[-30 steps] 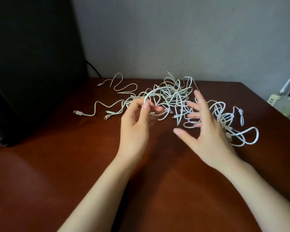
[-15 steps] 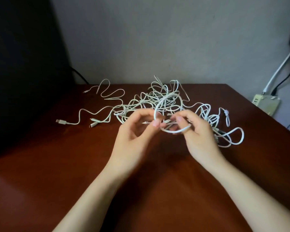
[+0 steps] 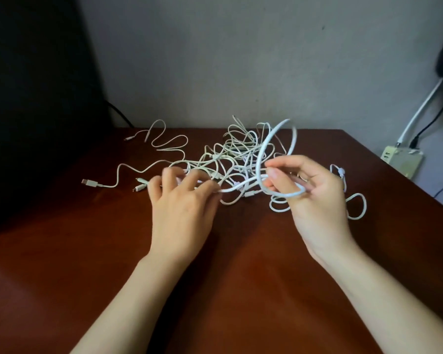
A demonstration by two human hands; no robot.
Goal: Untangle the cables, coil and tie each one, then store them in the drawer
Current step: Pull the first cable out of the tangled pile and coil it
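A tangle of white cables (image 3: 237, 154) lies on the brown wooden table (image 3: 62, 251) near the wall. My right hand (image 3: 315, 200) pinches a thick white cable loop (image 3: 269, 141) between thumb and fingers and holds it lifted above the pile. My left hand (image 3: 182, 208) is just left of it, and its thumb and forefinger pinch the same cable's strand (image 3: 230, 189) low over the table. Loose ends with USB plugs (image 3: 90, 183) trail out to the left. No drawer is in view.
A large dark object (image 3: 36, 98) stands at the table's left, with a black wire behind it. A pale power strip (image 3: 402, 162) with white and black leads sits off the table's right edge. A grey wall closes the back.
My hands have drawn apart. The right hand has raised the thick loop out of the tangle, and the left has slid left along the strand.
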